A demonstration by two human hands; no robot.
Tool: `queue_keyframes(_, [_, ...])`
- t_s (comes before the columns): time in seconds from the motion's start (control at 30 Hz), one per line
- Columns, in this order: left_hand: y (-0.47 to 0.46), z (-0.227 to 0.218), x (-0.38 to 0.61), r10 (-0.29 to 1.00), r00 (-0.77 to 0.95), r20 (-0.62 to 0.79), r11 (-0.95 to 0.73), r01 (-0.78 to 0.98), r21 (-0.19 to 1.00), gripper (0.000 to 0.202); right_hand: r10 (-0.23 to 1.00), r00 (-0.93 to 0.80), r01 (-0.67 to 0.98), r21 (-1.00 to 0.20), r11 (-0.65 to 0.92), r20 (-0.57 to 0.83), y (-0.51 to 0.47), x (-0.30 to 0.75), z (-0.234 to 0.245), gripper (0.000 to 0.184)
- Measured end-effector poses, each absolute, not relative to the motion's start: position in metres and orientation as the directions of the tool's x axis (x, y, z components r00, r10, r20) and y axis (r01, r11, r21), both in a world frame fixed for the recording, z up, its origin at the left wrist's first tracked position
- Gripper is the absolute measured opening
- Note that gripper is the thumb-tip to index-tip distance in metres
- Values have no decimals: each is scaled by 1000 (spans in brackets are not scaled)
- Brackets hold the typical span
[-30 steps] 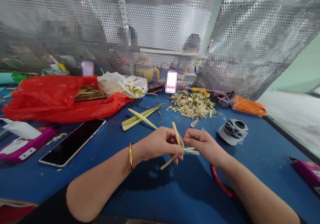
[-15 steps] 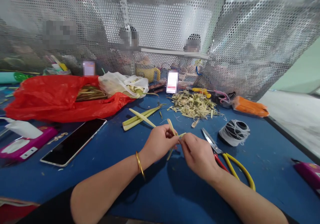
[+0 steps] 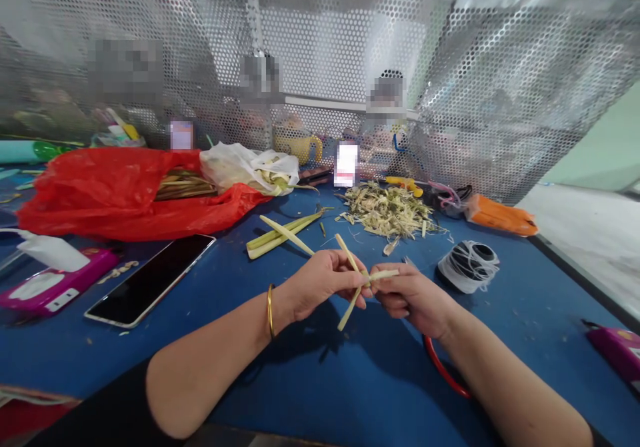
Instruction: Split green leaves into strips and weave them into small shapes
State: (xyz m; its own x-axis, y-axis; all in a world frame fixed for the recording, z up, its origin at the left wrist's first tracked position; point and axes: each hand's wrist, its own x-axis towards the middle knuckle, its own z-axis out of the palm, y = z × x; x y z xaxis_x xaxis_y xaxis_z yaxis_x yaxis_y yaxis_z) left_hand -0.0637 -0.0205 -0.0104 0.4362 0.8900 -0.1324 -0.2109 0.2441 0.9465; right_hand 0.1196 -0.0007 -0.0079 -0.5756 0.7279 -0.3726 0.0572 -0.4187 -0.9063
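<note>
Over the blue table, my left hand pinches pale green leaf strips that cross each other. One strip points up and back, another hangs down toward me. My right hand is closed on a short strip end that sticks out to the right at the crossing. Both hands meet at that crossing, a little above the table. A gold bangle sits on my left wrist.
Scissors with a red handle lie under my right forearm. A spool of white thread, a heap of leaf trimmings, loose leaf strips, a phone, a red bag and a perforated metal screen surround the work spot.
My hands moved back a little, then came toward me again. The right hand turned over the scissors and hid their yellow handle. The strips were re-crossed between my fingers.
</note>
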Motion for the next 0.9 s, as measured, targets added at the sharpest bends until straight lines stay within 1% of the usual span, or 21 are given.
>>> queue_keyframes(0.1, [-19,-15,-61,940,313,-137,220,-247,944,16,788,-510,-37,-906,-421,-345,-4,113,-10,19])
queue_keyframes(0.2, [-18,-17,-57,970,198,-141,184,-218,958,13,869,-399,-41,-941,-335,-292,-10,105,-13,21])
queue_keyframes(0.27, [-18,-18,-55,982,135,-130,151,-160,976,10,920,-337,59,-980,-189,-198,-15,101,-15,23])
queue_keyframes(0.3, [-18,-18,-55,986,113,-122,136,-122,983,9,941,-317,148,-986,-72,-117,-17,99,-16,23])
queue_keyframes(0.33, [-18,-19,-54,989,99,-113,121,-79,989,8,950,-311,254,-965,69,-14,-19,99,-17,23])
queue_keyframes(0.37, [-19,-20,-54,990,92,-104,107,-35,994,7,942,-321,364,-906,218,98,-21,99,-18,23])
queue_keyframes(0.43, [-19,-22,-55,990,113,-87,82,48,995,7,880,-385,538,-707,459,278,-23,102,-16,21])
queue_keyframes(0.47, [-20,-23,-56,986,146,-80,68,86,994,7,844,-427,587,-612,531,324,-23,104,-15,21])
queue_keyframes(0.5, [-20,-24,-57,978,194,-81,59,117,991,6,817,-465,611,-544,575,341,-22,106,-13,20])
queue_keyframes(0.53, [-20,-24,-59,962,254,-98,65,136,989,6,802,-494,616,-516,595,335,-20,109,-11,21])
queue_keyframes(0.57, [-21,-23,-61,939,319,-127,87,136,987,6,802,-512,605,-534,591,308,-17,111,-8,21])
queue_keyframes(0.6, [-21,-21,-62,910,382,-162,123,124,985,7,812,-522,578,-593,561,259,-14,114,-6,21])
queue_keyframes(0.63, [-21,-18,-64,878,437,-197,170,100,980,9,829,-527,539,-682,494,184,-10,117,-4,21])
queue_keyframes(0.67, [-21,-15,-65,848,479,-226,221,67,973,11,847,-525,491,-782,385,87,-7,119,-2,21])
queue_keyframes(0.7, [-22,-12,-66,827,509,-239,260,30,965,14,854,-520,434,-867,244,-20,-4,121,-1,22])
queue_keyframes(0.73, [-22,-9,-67,817,526,-237,283,-8,959,17,847,-518,369,-925,91,-123,-1,123,-1,23])
queue_keyframes(0.8, [-22,-6,-67,828,521,-210,292,-80,953,22,810,-522,231,-959,-167,-267,1,125,-1,22])
queue_keyframes(0.83, [-22,-6,-66,847,494,-195,286,-116,951,23,801,-520,163,-955,-247,-296,1,125,-1,21])
queue_keyframes(0.9, [-21,-9,-64,891,416,-179,271,-172,947,24,807,-509,40,-945,-323,-298,-1,122,-3,20])
